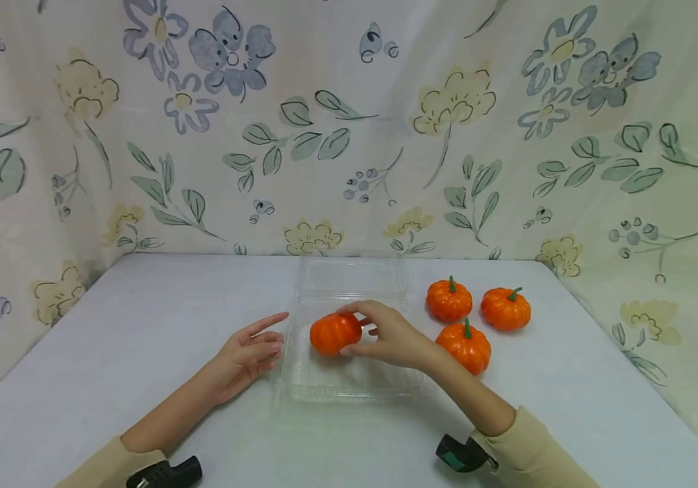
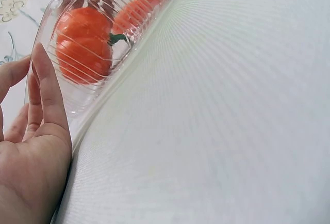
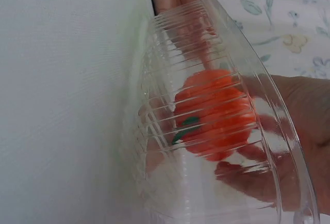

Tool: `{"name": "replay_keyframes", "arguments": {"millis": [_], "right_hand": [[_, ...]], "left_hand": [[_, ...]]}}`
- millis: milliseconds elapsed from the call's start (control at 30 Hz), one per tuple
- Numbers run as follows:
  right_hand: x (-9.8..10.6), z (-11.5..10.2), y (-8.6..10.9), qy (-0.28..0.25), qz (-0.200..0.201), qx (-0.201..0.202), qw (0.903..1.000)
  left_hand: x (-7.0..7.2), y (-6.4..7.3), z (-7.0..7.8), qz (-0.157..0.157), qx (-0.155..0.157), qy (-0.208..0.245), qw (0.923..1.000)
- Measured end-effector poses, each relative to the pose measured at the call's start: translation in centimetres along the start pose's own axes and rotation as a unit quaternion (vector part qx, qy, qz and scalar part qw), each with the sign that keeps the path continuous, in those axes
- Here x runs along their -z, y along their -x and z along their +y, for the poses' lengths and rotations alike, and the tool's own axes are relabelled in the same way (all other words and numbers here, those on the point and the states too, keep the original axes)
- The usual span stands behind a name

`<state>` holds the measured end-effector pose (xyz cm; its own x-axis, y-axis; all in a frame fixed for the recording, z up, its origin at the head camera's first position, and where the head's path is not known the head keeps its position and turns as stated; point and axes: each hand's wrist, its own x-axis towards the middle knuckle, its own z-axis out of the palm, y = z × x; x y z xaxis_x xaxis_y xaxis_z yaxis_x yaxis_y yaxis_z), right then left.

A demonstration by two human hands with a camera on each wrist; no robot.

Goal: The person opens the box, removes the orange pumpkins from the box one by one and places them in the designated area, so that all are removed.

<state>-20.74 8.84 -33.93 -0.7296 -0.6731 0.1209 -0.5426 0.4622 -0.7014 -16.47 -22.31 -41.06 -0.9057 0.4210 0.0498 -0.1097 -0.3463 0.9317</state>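
Note:
A small orange pumpkin (image 1: 332, 335) is inside a clear plastic clamshell box (image 1: 355, 392), toward its left side. My right hand (image 1: 394, 337) grips it from the right, thumb at the near side and fingers over the far side. Seen through the ribbed wall in the right wrist view, the pumpkin (image 3: 214, 114) lies tipped with its green stem sideways. My left hand (image 1: 244, 360) is beside the box's left wall, fingers loosely extended and holding nothing. In the left wrist view its fingertips overlap the edge of the box, close to the pumpkin (image 2: 82, 46).
The box's lid (image 1: 352, 276) is folded back toward the curtain. Right of the box stand three more pumpkins: one at the back (image 1: 449, 299), one farther right (image 1: 505, 309), and one nearer (image 1: 465, 347), close by my right forearm. A floral curtain (image 1: 324, 135) hangs behind the white table (image 1: 172, 305).

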Motion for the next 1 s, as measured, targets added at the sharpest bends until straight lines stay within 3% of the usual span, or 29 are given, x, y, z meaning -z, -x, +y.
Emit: {"name": "replay_keyframes", "arguments": {"millis": [500, 1000], "right_hand": [[-1.7, 0.1, -0.7, -0.011, 0.053, -0.029, 0.9981], [-1.8, -0.1, -0.7, -0.033, 0.065, -0.053, 0.9960]], "left_hand": [[0.1, -0.1, 0.0, 0.006, 0.005, -0.006, 1.0000], [0.1, 0.0, 0.1, 0.003, 0.005, -0.008, 1.0000]]}}
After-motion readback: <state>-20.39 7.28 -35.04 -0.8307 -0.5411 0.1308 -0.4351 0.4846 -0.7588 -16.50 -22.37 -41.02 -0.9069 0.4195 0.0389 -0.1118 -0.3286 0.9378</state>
